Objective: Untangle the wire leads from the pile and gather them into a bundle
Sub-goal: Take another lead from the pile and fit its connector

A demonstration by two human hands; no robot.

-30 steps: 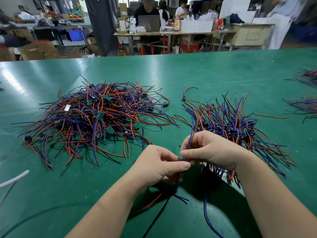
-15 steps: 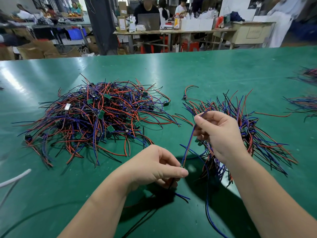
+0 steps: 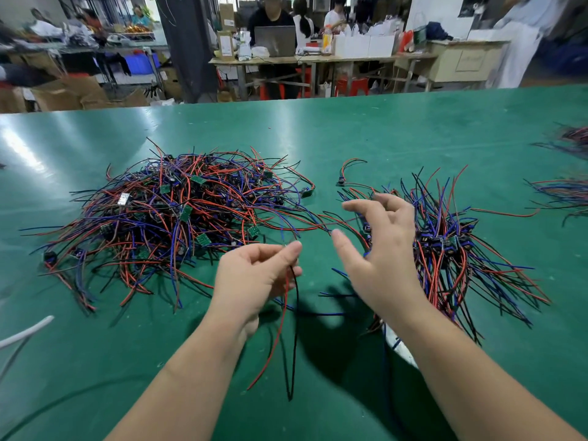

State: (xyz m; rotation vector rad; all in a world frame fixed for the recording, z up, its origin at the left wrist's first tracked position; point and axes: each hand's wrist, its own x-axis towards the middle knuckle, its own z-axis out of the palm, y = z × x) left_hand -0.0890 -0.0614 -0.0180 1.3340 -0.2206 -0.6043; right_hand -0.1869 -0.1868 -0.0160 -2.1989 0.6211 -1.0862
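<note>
A tangled pile of red, blue and black wire leads with small green boards lies on the green table at the left. A gathered bundle of the same leads lies at the right. My left hand pinches one lead set between thumb and forefinger; its red and black wires hang down toward me. My right hand hovers with fingers spread and relaxed just left of the bundle, holding nothing; it hides part of the bundle.
More wire bundles lie at the table's right edge. A white cable crosses the left edge. A white object peeks out under my right forearm. Beyond the table, people sit at cluttered desks.
My right hand let go of the blue wire it was drawing up and opened, moving toward the bundle. My left hand rose slightly, still pinching its lead set.
</note>
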